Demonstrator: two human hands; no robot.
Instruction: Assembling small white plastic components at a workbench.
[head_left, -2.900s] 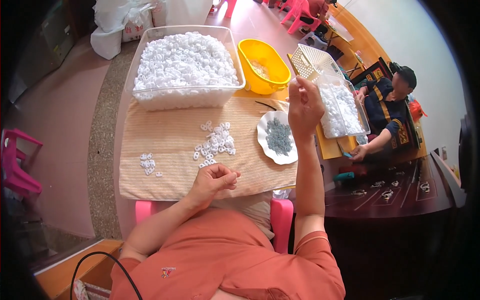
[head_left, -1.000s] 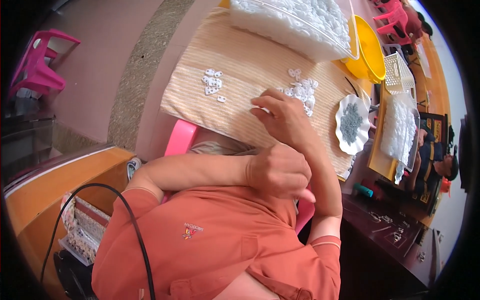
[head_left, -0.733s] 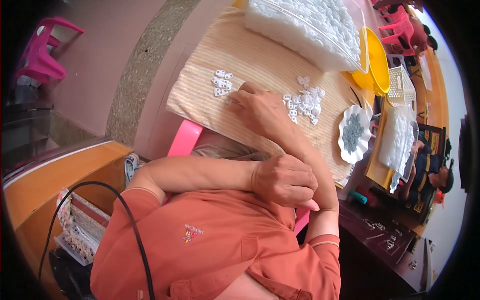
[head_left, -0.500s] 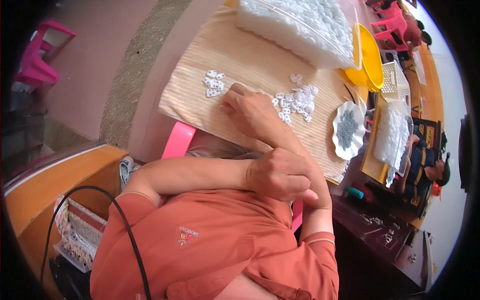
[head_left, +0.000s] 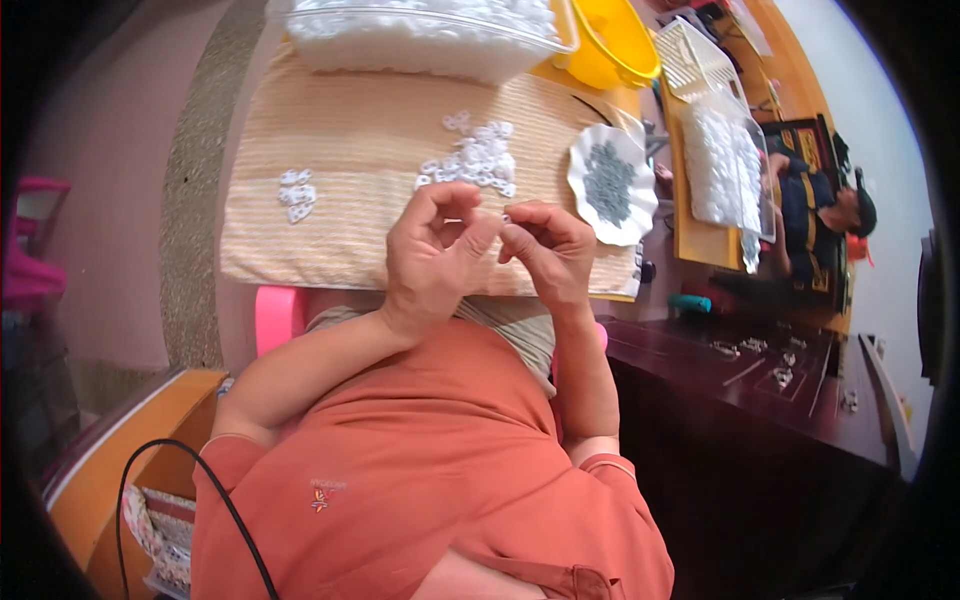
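Observation:
My two hands meet above the near edge of the cloth-covered table (head_left: pixel 350 130). My right hand (head_left: pixel 552 250) pinches a small white plastic piece (head_left: pixel 506 219) between thumb and forefinger. My left hand (head_left: pixel 432 258) is curled beside it, thumb tip close to the piece; what its fingers hold, if anything, is hidden. Beyond the hands lies a loose heap of small white plastic pieces (head_left: pixel 480 155) with holes. Farther left is a smaller group of similar white pieces (head_left: pixel 297 195). A white scalloped dish (head_left: pixel 638 220) to the right holds many tiny grey parts (head_left: pixel 608 180).
At the far side stands a clear bin (head_left: pixel 430 62) full of white pieces, with a yellow basin (head_left: pixel 615 40) beside it. Another filled clear bin (head_left: pixel 720 170) and a white basket (head_left: pixel 695 60) are farther right, near another person (head_left: pixel 815 200). A black cable (head_left: pixel 215 480) hangs at lower left.
My right hand has come back from the small group at the left and now meets my left hand. My arms have uncrossed. The view has shifted, so the table appears farther left.

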